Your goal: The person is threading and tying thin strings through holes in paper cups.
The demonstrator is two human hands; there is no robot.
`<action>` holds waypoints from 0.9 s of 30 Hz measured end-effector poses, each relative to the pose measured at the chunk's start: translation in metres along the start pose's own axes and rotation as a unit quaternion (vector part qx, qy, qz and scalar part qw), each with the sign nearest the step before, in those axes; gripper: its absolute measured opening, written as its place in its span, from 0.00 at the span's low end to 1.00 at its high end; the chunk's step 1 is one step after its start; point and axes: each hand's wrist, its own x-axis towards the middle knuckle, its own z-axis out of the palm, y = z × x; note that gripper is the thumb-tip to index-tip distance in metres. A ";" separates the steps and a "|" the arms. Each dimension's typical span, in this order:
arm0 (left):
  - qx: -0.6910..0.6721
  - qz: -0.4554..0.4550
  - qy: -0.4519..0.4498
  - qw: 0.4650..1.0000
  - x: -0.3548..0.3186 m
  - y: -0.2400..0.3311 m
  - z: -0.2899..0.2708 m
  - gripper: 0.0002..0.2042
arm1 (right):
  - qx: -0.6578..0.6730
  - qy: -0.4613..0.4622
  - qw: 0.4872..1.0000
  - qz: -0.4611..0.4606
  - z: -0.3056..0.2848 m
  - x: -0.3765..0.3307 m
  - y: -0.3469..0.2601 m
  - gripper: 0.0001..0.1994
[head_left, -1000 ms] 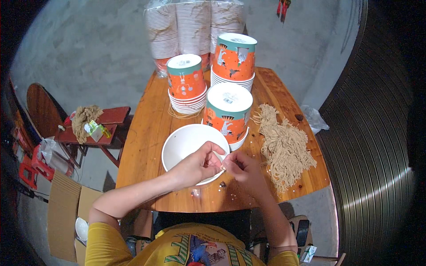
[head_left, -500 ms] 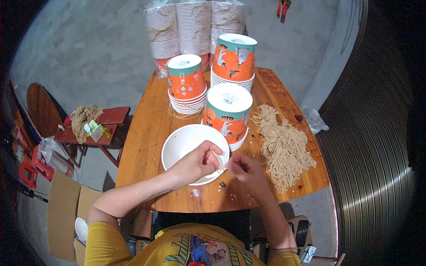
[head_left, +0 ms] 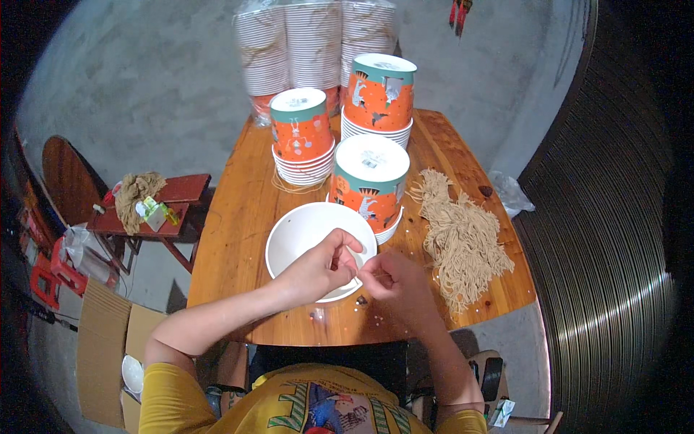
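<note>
My left hand [head_left: 318,269] and right hand [head_left: 390,283] pinch one thin string [head_left: 359,278] | lying left-right | over white bowl [head_left: 289,242], table's [head_left: 231,239] near edge.

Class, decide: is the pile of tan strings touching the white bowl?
Apart. The head view shows bare wooden table between the pile of tan strings and the white bowl.

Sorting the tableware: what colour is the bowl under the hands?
Plain white bowl, clearest in the head view.
</note>
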 end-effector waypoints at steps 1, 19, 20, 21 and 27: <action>0.000 0.000 0.000 1.000 -0.001 0.001 0.001 0.14 | -0.023 -0.005 1.000 0.003 -0.003 0.000 -0.005 0.07; 0.077 0.038 0.007 0.996 -0.002 -0.001 0.002 0.09 | 0.105 -0.085 0.978 0.159 -0.022 -0.011 0.000 0.06; 0.084 0.037 0.006 0.996 -0.002 -0.001 0.002 0.09 | 0.071 -0.075 0.989 0.109 -0.021 -0.013 0.002 0.07; 0.091 0.036 0.005 0.995 -0.002 0.000 0.001 0.09 | 0.071 -0.075 0.989 0.110 -0.023 -0.013 0.001 0.07; 0.114 0.046 0.010 0.992 -0.003 0.005 0.003 0.08 | 0.014 -0.116 0.975 0.189 -0.025 -0.013 -0.006 0.11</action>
